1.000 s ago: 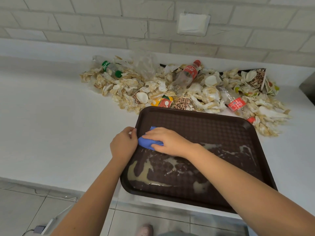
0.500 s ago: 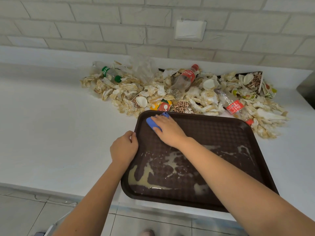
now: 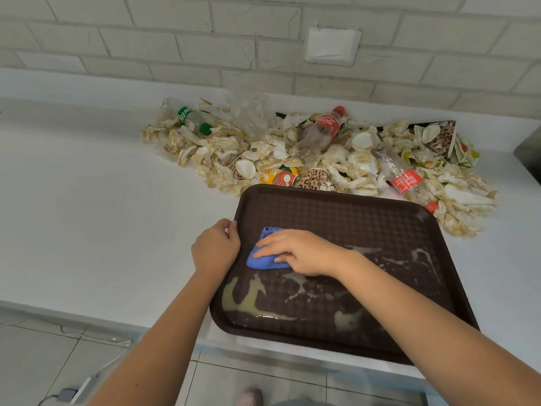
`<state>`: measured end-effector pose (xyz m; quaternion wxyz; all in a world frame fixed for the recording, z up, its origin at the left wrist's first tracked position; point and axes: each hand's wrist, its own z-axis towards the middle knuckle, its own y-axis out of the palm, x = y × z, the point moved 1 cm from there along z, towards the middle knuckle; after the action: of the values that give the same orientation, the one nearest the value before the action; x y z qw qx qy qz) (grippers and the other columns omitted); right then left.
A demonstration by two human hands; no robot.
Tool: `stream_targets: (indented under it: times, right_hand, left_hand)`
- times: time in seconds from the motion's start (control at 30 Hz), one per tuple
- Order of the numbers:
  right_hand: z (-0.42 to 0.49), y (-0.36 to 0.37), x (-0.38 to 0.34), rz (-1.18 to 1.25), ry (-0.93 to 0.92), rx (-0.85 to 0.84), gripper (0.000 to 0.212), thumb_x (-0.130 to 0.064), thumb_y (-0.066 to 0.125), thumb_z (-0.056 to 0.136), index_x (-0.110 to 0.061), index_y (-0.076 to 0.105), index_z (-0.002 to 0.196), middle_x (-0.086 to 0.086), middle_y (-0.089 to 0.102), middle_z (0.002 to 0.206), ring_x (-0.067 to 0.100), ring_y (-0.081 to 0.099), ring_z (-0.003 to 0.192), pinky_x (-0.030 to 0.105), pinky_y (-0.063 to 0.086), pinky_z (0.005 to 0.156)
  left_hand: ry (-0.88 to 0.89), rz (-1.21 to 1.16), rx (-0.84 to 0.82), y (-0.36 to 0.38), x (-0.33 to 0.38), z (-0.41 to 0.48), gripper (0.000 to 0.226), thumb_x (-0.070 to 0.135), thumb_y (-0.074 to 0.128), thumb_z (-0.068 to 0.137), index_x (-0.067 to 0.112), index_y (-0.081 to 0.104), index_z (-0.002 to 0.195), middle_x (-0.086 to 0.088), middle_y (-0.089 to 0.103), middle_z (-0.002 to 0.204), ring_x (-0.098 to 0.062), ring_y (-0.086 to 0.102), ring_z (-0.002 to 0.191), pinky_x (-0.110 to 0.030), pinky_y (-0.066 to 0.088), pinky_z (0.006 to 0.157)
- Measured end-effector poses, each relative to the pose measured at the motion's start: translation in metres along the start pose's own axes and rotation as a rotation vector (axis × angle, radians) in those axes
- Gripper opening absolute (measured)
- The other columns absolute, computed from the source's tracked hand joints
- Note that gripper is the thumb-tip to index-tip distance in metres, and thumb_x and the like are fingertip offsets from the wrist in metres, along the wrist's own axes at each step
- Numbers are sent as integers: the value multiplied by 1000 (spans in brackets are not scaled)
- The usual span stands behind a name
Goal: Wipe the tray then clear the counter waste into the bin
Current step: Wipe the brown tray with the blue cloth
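Observation:
A dark brown tray lies on the white counter, its near half smeared with pale liquid. My right hand presses a folded blue cloth onto the tray's left part, fingers laid flat over it. My left hand grips the tray's left rim, fingers curled round the edge. Behind the tray spreads a pile of waste: crumpled stained napkins, paper cups and plastic bottles.
The white counter stretches to the left of the tray. A brick wall with a white socket plate rises behind. The tray's near edge overhangs the counter front. Tiled floor and a cable lie below at the left.
My right hand has drawn the blue cloth back from the tray's far left corner toward me. The left hand stays on the rim.

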<state>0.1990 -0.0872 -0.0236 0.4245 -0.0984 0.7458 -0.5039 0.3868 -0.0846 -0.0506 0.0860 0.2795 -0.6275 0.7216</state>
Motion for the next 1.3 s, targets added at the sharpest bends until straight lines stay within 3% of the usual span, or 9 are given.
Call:
stream_targets:
  times: [0.17, 0.3, 0.37, 0.43, 0.5, 0.57, 0.63, 1.13, 1.3]
  right_hand:
    - [-24, -20, 11, 159, 161, 72, 37, -4, 55, 92, -26, 66, 119, -12, 61, 127, 6, 51, 121, 25, 36, 107]
    - [-27, -34, 10, 198, 301, 383, 36, -14, 54, 94, -27, 60, 127, -10, 58, 131, 8, 50, 123, 17, 32, 103]
    - [-15, -26, -1, 127, 301, 449, 42, -23, 56, 93, -28, 51, 135, -5, 56, 134, 13, 46, 126, 18, 30, 101]
    - [3, -2, -15, 9, 288, 359, 52, -34, 54, 94, -29, 40, 143, 2, 49, 140, 20, 38, 131, 28, 29, 106]
    - [17, 25, -23, -154, 282, 254, 54, -40, 43, 98, -27, 29, 148, 3, 33, 152, 23, 22, 141, 37, 16, 116]
    - [21, 35, -21, -215, 305, 237, 51, -36, 31, 102, -27, 20, 151, 2, 17, 159, 21, 7, 146, 40, 0, 119]
    - [16, 34, -15, -233, 317, 235, 49, -30, 28, 104, -27, 17, 151, 1, 14, 159, 19, 6, 147, 37, -3, 119]
    - [-120, 8, 57, -192, 637, 521, 44, -22, 35, 102, -23, 34, 146, 0, 34, 152, 16, 25, 143, 31, 13, 116]
    - [-158, 2, 75, -232, 658, 626, 40, -13, 49, 97, -14, 49, 137, 8, 57, 132, 30, 50, 122, 38, 37, 103]
  left_hand:
    - [29, 38, -3, 1, 0, 0, 34, 39, 35, 99, 21, 64, 103, -2, 67, 79, -19, 56, 69, -25, 38, 56]
    - [29, 49, -8, 1, 1, 0, 36, 42, 34, 98, 21, 63, 102, -2, 66, 77, -22, 59, 70, -26, 40, 56]
    - [29, 50, -8, 1, 1, 0, 38, 44, 34, 98, 19, 63, 102, -3, 66, 77, -23, 59, 70, -27, 40, 56]
    - [26, 51, -13, 1, 0, 0, 39, 45, 34, 98, 18, 62, 102, -6, 67, 81, -27, 61, 76, -28, 40, 58]
    - [32, 64, -15, 2, 0, 1, 40, 44, 34, 99, 16, 62, 104, -9, 68, 84, -28, 62, 78, -28, 40, 60]
    - [40, 76, -4, 3, 1, 0, 39, 42, 35, 99, 14, 62, 103, -9, 68, 82, -26, 61, 73, -28, 41, 59]
    - [43, 95, 12, 3, 2, 0, 38, 40, 35, 99, 13, 62, 102, -8, 66, 77, -23, 54, 65, -27, 40, 57]
    - [62, 149, 23, 2, 3, -1, 40, 40, 33, 99, 12, 61, 105, -3, 57, 69, -22, 49, 62, -27, 35, 52]
    - [80, 181, 26, 3, 5, -1, 40, 38, 31, 100, 10, 60, 99, -5, 55, 62, -26, 51, 58, -29, 40, 51]
